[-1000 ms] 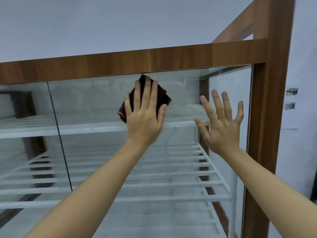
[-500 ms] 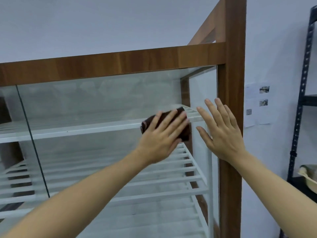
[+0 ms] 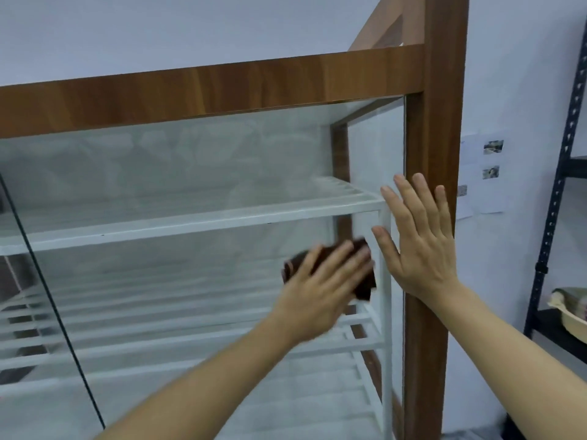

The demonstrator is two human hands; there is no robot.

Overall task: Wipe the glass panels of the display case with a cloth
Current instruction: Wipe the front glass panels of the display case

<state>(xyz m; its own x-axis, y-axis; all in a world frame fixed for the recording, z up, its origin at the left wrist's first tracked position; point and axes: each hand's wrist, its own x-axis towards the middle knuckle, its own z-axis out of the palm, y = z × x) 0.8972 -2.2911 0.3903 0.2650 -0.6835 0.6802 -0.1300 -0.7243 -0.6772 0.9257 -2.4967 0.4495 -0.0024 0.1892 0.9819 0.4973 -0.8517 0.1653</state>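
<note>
The display case's brown wood-grain top rail point(image 3: 222, 87) and its upright right corner post point(image 3: 425, 344) border the clear glass front panel point(image 3: 190, 173). A thin dark seam point(image 3: 47, 296) slants down the glass at the far left, so the pane runs wide between seam and post. To the right of the post is a pale wall with small paper sheets point(image 3: 486, 176) stuck to it, and a black perforated metal rack point(image 3: 552, 217) stands near the frame's right edge. Behind the glass sit white slatted metal shelves point(image 3: 190, 222), one above another. On the rack rests a beige basin point(image 3: 568, 309); its contents are too small to make out. The dark brown folded cloth point(image 3: 364, 285) lies against the glass below the upper shelf's front bar, close to the post. The left hand point(image 3: 320, 290), blurred, presses it flat with fingers spread and straight across it. The right hand point(image 3: 422, 246) is just beside the cloth, open wide, palm towards the glass at the post's inner edge, holding nothing.
</note>
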